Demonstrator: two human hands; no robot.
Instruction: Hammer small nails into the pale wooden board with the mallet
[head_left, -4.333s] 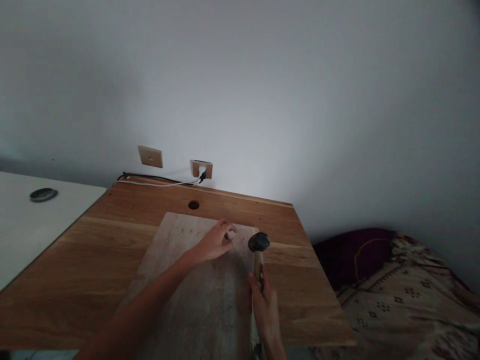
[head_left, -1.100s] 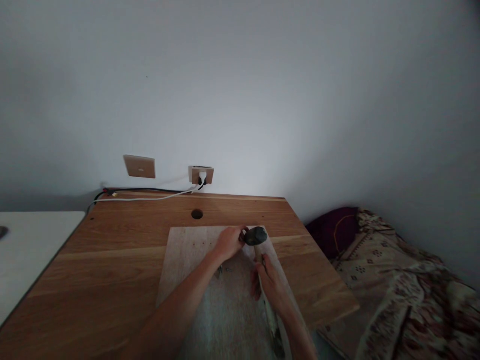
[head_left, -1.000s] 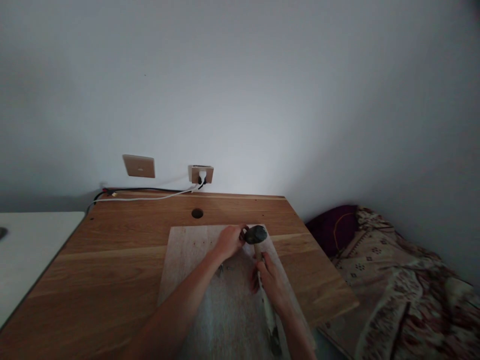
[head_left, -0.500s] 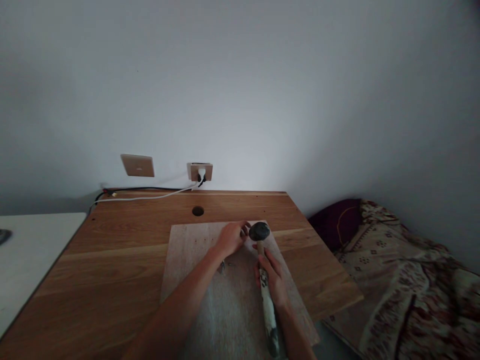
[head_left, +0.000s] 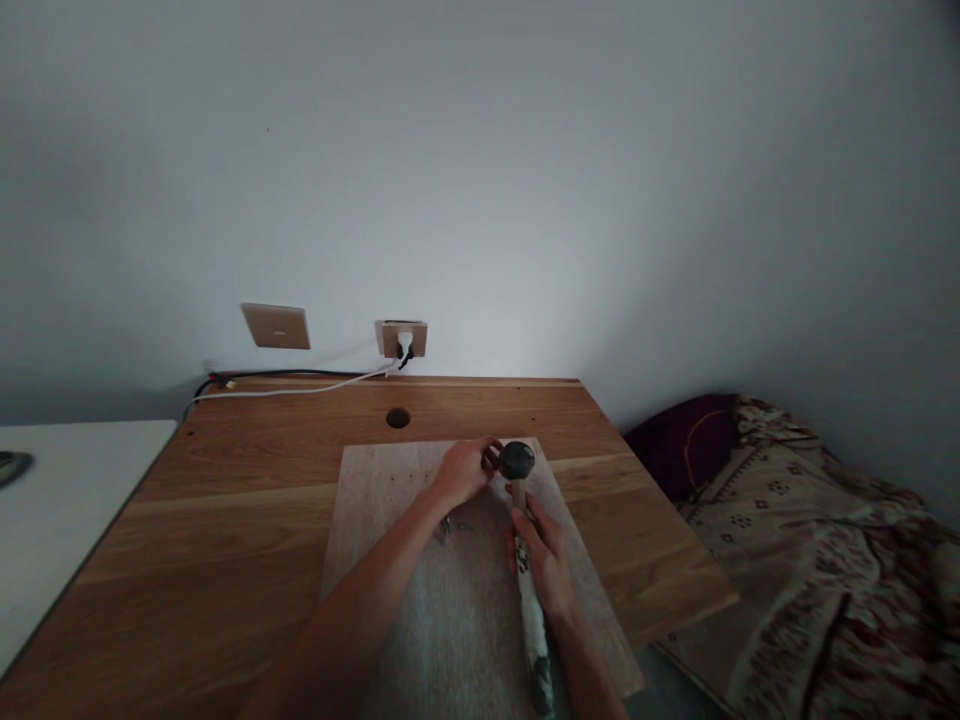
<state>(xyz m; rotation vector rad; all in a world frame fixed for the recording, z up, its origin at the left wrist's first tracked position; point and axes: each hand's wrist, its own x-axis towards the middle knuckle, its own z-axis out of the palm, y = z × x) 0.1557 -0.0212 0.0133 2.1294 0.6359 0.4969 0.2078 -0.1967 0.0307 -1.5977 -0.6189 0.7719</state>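
Note:
My right hand (head_left: pixel 546 560) is wrapped round the worn, pale, dark-blotched handle of a hammer (head_left: pixel 532 610). Its dark, rounded head is uppermost, over the far right part of a pale wooden board (head_left: pixel 450 620). Close beside that head, my left hand (head_left: pixel 466 472) has its fingers curled in a pinch above the board; whatever is between the fingertips is hidden. Small metal pieces (head_left: pixel 446 525), which look like nails, lie on the board by my left forearm. Several small dark spots mark the board left of that hand.
Under the board is a brown wooden table (head_left: pixel 247 500) with a round hole (head_left: pixel 397 418). White and black cables (head_left: pixel 300 392) run along its back edge to a wall socket (head_left: pixel 405 340). A white surface (head_left: pixel 67 500) adjoins at left; patterned bedding (head_left: pixel 810 540) lies at right.
The hammer head has shifted and tilted very slightly while staying beside my left hand. Both hands keep nearly the same place and grip. The camera view has moved a little.

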